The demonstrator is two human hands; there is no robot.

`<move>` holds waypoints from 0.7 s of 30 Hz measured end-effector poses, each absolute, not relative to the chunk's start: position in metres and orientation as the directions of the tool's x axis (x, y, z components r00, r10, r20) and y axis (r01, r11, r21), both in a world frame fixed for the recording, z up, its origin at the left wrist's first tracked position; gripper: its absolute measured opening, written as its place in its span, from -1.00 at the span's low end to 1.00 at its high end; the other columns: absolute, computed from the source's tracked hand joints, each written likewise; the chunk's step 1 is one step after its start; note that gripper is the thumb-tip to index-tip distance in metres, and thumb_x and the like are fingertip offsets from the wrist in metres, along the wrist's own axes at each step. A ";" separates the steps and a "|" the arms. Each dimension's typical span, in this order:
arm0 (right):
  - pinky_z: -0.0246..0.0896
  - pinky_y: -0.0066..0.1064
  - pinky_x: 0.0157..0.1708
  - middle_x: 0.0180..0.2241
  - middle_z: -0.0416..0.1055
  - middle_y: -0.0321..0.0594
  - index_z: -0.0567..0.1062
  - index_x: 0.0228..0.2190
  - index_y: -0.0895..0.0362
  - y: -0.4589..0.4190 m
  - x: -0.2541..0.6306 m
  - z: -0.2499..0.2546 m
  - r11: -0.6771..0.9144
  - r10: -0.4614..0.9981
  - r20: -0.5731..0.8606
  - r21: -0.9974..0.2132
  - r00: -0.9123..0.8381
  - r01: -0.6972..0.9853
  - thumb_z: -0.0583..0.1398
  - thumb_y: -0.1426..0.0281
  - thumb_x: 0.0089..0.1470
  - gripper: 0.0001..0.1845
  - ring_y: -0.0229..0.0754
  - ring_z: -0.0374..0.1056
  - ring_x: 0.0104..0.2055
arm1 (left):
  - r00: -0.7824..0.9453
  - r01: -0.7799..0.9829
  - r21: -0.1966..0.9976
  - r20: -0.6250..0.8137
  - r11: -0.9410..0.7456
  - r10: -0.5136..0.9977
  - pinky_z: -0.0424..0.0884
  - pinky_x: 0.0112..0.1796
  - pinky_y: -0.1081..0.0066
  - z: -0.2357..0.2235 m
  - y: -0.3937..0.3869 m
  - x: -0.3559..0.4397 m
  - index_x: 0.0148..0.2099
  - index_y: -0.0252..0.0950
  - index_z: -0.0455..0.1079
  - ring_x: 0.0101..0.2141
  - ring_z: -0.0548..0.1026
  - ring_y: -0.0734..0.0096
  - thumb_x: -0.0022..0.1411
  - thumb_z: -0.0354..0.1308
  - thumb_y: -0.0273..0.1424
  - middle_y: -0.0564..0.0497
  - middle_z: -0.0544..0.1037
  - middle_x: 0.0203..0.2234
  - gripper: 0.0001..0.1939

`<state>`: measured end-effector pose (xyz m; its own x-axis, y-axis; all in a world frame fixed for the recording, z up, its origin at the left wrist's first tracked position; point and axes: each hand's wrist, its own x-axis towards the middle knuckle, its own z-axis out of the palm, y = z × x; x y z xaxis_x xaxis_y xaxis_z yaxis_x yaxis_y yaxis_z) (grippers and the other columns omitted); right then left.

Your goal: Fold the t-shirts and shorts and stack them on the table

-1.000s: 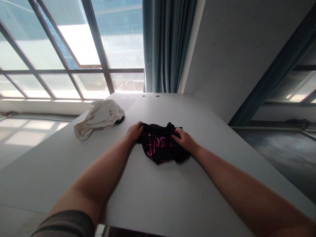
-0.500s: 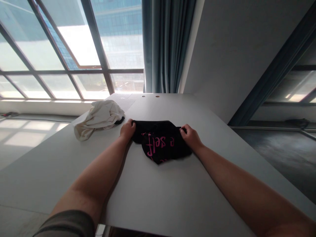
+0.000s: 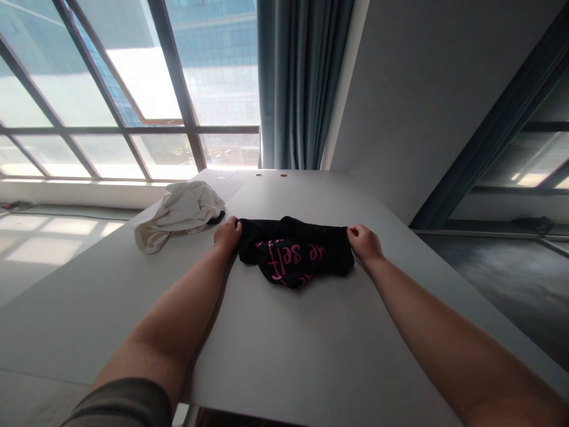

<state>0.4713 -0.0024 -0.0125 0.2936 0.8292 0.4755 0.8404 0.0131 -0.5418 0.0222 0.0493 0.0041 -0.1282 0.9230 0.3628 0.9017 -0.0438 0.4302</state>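
A black garment with pink lettering (image 3: 296, 255) lies on the grey table (image 3: 284, 344), stretched sideways between both hands. My left hand (image 3: 227, 233) is closed on its left end. My right hand (image 3: 365, 242) is closed on its right end. Both forearms reach forward over the table. The cloth sags and bunches in the middle, and the lettering reads upside down from here.
A crumpled white cloth (image 3: 178, 212) lies at the table's far left, with a dark scrap peeking from under it. Two small round holes (image 3: 271, 175) sit near the far edge. Windows, a grey-blue curtain (image 3: 302, 83) and a wall stand behind.
Both hands have moved apart, the right one more, pulling the bunched black garment wider across the table. More pink lettering shows now.
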 end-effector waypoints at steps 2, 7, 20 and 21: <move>0.19 -0.31 -0.32 -0.38 0.56 -0.08 0.54 -0.36 0.10 -0.002 0.468 -0.014 0.057 0.833 0.483 -0.560 0.270 0.827 0.14 0.14 0.14 -0.69 -0.07 0.39 -0.36 | -0.107 0.900 0.429 0.387 -0.076 0.916 0.39 -0.01 0.24 0.004 0.049 0.024 0.00 -0.23 0.49 -0.03 0.55 0.04 0.40 0.06 -0.32 -0.19 0.63 -0.10 -0.76; 0.23 -0.32 -0.32 -0.38 0.57 -0.13 0.56 -0.21 0.12 -0.006 0.458 -0.014 0.172 0.885 0.437 -0.630 0.162 0.758 0.15 0.07 0.12 -0.59 -0.07 0.44 -0.36 | 0.047 0.841 0.427 0.552 -0.331 0.832 0.27 0.19 0.18 0.011 0.037 0.037 0.10 -0.25 0.45 0.08 0.45 0.10 0.51 -0.13 -0.28 -0.18 0.54 0.04 -0.63; 0.28 -0.39 -0.27 -0.32 0.62 -0.18 0.59 -0.19 0.09 -0.012 0.443 -0.011 0.262 0.950 0.299 -0.607 -0.090 0.751 0.13 0.18 0.19 -0.67 -0.11 0.50 -0.29 | 0.770 0.415 0.302 0.385 -0.858 0.508 0.00 0.38 -0.02 0.029 -0.025 0.114 0.41 -0.04 0.33 0.41 0.14 -0.08 0.44 0.07 -0.08 -0.07 0.20 0.44 -0.44; 0.28 -0.39 -0.28 -0.31 0.62 -0.17 0.60 -0.19 0.09 -0.011 0.443 -0.011 0.263 0.950 0.298 -0.601 -0.094 0.754 0.13 0.18 0.19 -0.66 -0.10 0.50 -0.28 | 0.781 0.390 0.295 0.396 -0.872 0.483 -0.01 0.38 -0.04 0.029 -0.027 0.115 0.41 -0.05 0.33 0.41 0.13 -0.11 0.42 0.12 -0.07 -0.10 0.20 0.45 -0.42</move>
<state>0.4430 -0.0113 -0.0113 -0.0943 0.9500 0.2978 0.7543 0.2634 -0.6014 0.1151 -0.0273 0.0290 0.7809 0.4831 0.3960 0.3900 -0.8723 0.2951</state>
